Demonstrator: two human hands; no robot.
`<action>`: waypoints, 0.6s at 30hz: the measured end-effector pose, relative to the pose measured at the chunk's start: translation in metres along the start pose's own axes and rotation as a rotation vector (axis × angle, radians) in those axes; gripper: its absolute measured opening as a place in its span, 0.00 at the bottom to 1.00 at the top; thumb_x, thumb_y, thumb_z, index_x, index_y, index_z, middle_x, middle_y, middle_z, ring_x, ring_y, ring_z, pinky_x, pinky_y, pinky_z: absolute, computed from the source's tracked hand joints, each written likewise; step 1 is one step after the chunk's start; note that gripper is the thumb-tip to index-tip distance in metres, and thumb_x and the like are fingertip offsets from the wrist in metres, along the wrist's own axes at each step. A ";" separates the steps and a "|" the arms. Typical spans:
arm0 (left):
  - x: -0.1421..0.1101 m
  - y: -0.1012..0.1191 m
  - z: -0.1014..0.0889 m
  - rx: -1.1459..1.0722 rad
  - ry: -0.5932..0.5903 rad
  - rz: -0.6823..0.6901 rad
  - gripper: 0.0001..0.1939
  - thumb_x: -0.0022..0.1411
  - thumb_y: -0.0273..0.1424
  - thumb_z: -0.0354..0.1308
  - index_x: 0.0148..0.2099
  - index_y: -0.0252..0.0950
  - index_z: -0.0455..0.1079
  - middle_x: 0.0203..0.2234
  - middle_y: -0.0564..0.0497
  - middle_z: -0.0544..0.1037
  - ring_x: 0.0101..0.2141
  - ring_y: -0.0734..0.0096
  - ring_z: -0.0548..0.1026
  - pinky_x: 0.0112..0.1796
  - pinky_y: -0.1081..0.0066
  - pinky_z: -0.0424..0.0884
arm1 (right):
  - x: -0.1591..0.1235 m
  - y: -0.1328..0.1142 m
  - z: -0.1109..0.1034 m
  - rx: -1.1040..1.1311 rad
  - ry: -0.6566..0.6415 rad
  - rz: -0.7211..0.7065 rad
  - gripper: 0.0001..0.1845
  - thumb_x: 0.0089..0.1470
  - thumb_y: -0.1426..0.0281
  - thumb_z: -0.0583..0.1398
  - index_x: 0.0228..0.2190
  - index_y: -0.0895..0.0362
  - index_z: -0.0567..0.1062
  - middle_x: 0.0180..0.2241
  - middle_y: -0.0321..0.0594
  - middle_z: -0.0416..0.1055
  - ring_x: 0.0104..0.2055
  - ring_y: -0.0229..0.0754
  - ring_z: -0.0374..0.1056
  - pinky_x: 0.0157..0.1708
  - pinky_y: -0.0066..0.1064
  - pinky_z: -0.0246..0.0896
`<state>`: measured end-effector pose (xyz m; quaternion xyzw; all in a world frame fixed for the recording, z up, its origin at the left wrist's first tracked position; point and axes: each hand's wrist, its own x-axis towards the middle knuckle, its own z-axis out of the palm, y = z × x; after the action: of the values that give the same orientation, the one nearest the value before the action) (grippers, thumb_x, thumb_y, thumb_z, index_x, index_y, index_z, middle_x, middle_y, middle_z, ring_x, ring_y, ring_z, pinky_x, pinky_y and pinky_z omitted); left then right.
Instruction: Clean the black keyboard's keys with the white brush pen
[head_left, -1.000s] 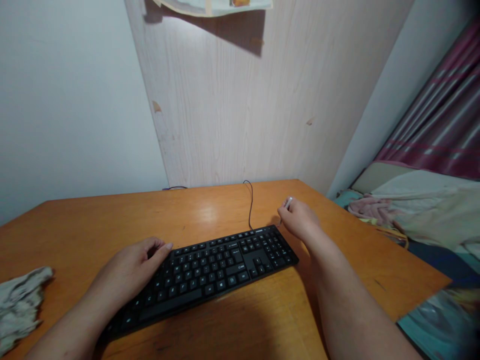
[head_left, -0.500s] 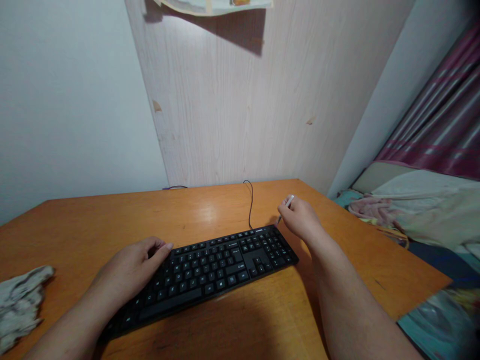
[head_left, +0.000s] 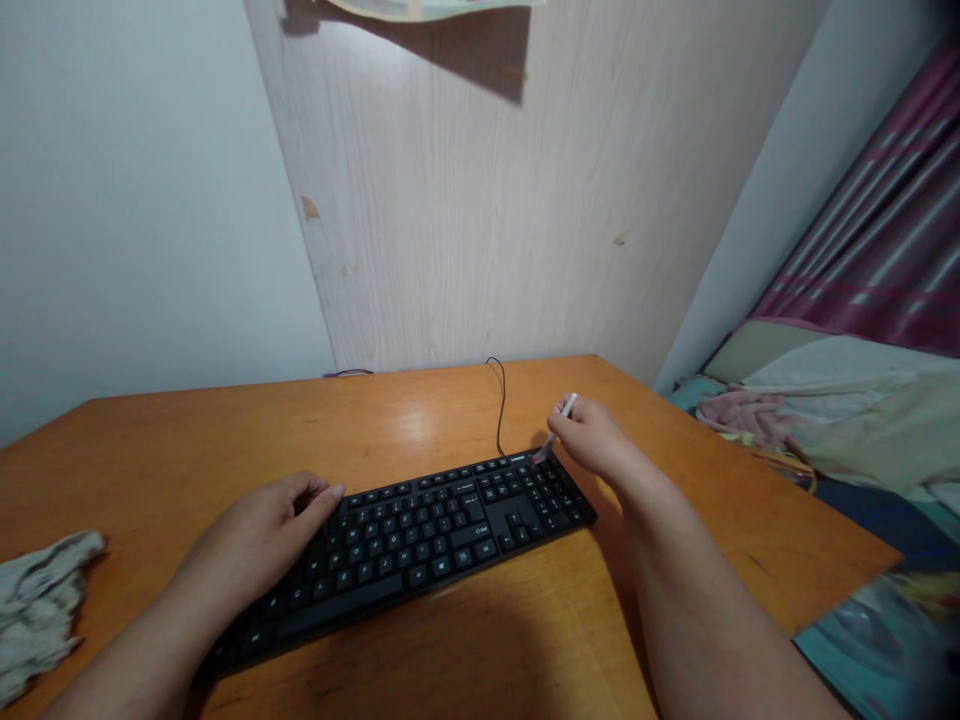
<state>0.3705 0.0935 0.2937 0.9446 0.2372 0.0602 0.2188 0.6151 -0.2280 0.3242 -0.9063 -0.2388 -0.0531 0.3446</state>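
Note:
A black keyboard [head_left: 465, 535] lies slantwise on the wooden table, its right end farther from me. My left hand [head_left: 259, 540] grips its far left edge, thumb over the keys and fingers curled behind. In my right hand [head_left: 589, 432] is a small brush [head_left: 544, 451] with a white handle poking up above the fist. The brush's bristles touch the keyboard's top right part, near the upper edge by the number pad. My left hand and forearm cover the keyboard's left end.
A crumpled grey cloth [head_left: 45, 610] lies at the left of the table [head_left: 225, 430]. A thin black cable [head_left: 503, 400] runs from the keyboard over the back edge by the wall. Right of the table is a bed [head_left: 862, 410] with bedding.
My right hand has shifted slightly left, carrying the brush from the keyboard's far right corner onto its top right keys. The left hand and keyboard look unmoved.

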 end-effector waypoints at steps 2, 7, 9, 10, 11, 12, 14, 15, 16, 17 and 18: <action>0.000 -0.001 0.000 -0.007 -0.001 -0.001 0.26 0.65 0.57 0.47 0.38 0.43 0.75 0.30 0.51 0.82 0.35 0.56 0.79 0.34 0.64 0.67 | 0.001 0.004 -0.005 -0.056 0.044 0.028 0.10 0.53 0.69 0.57 0.21 0.53 0.66 0.24 0.40 0.70 0.28 0.43 0.64 0.28 0.32 0.49; 0.001 -0.003 0.001 -0.008 -0.006 0.011 0.27 0.65 0.58 0.46 0.38 0.42 0.74 0.30 0.51 0.81 0.35 0.55 0.79 0.34 0.64 0.67 | -0.002 0.004 -0.012 -0.169 0.172 0.083 0.09 0.55 0.68 0.57 0.23 0.53 0.67 0.23 0.41 0.68 0.28 0.44 0.63 0.27 0.33 0.45; 0.001 -0.003 0.001 -0.007 -0.012 0.007 0.28 0.65 0.58 0.46 0.38 0.42 0.74 0.31 0.50 0.82 0.36 0.54 0.79 0.34 0.64 0.67 | -0.003 0.000 -0.009 -0.064 0.148 0.031 0.09 0.55 0.68 0.56 0.23 0.53 0.66 0.22 0.38 0.67 0.27 0.43 0.64 0.27 0.31 0.48; 0.001 -0.003 0.001 -0.001 -0.014 0.004 0.28 0.65 0.59 0.46 0.38 0.42 0.74 0.31 0.50 0.82 0.36 0.54 0.79 0.35 0.64 0.67 | -0.004 -0.002 -0.007 0.033 0.113 -0.006 0.09 0.55 0.68 0.56 0.24 0.53 0.66 0.23 0.37 0.67 0.27 0.42 0.64 0.27 0.31 0.50; 0.001 -0.003 0.001 0.005 -0.014 0.002 0.27 0.65 0.59 0.46 0.38 0.42 0.74 0.31 0.50 0.82 0.36 0.54 0.79 0.35 0.64 0.67 | -0.005 -0.005 -0.003 0.133 0.074 -0.036 0.09 0.55 0.69 0.55 0.24 0.53 0.65 0.23 0.36 0.67 0.27 0.41 0.65 0.27 0.30 0.52; 0.001 -0.003 0.001 0.011 -0.014 0.000 0.27 0.65 0.58 0.46 0.38 0.43 0.74 0.31 0.50 0.82 0.36 0.54 0.79 0.35 0.64 0.67 | -0.006 -0.008 0.001 0.222 0.029 -0.056 0.08 0.55 0.69 0.55 0.24 0.53 0.65 0.23 0.35 0.67 0.26 0.40 0.66 0.27 0.30 0.53; 0.002 -0.003 0.002 0.012 -0.005 -0.002 0.27 0.65 0.58 0.46 0.38 0.43 0.74 0.31 0.50 0.82 0.36 0.54 0.79 0.35 0.64 0.67 | -0.007 -0.013 0.008 0.322 -0.062 -0.064 0.07 0.56 0.69 0.54 0.26 0.53 0.65 0.23 0.34 0.67 0.26 0.40 0.68 0.27 0.29 0.55; 0.002 -0.003 0.002 0.004 0.001 0.002 0.27 0.65 0.58 0.46 0.38 0.43 0.74 0.31 0.50 0.82 0.37 0.54 0.79 0.35 0.64 0.67 | -0.007 -0.014 0.010 0.312 -0.094 -0.066 0.07 0.57 0.69 0.54 0.26 0.53 0.65 0.23 0.34 0.67 0.26 0.40 0.68 0.27 0.29 0.55; 0.002 -0.004 0.002 -0.007 0.009 0.009 0.27 0.65 0.58 0.47 0.38 0.43 0.74 0.32 0.50 0.82 0.37 0.54 0.79 0.36 0.64 0.67 | -0.007 -0.014 0.012 0.269 -0.108 -0.066 0.07 0.57 0.69 0.54 0.26 0.53 0.65 0.23 0.34 0.68 0.26 0.40 0.69 0.27 0.29 0.54; 0.003 -0.004 0.003 -0.015 0.015 0.013 0.26 0.65 0.58 0.47 0.39 0.42 0.74 0.32 0.50 0.82 0.37 0.54 0.79 0.36 0.64 0.67 | -0.006 -0.013 0.012 0.207 -0.101 -0.065 0.08 0.57 0.69 0.54 0.26 0.53 0.65 0.24 0.35 0.69 0.27 0.40 0.68 0.27 0.29 0.54; 0.003 -0.004 0.003 -0.021 0.018 0.014 0.26 0.65 0.58 0.47 0.39 0.42 0.74 0.32 0.50 0.82 0.37 0.54 0.79 0.36 0.64 0.67 | -0.006 -0.011 0.011 0.139 -0.075 -0.065 0.09 0.57 0.69 0.54 0.25 0.53 0.65 0.24 0.36 0.69 0.28 0.40 0.68 0.27 0.29 0.53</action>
<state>0.3719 0.0966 0.2895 0.9433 0.2321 0.0727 0.2260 0.6046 -0.2162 0.3207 -0.8734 -0.2838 -0.0135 0.3955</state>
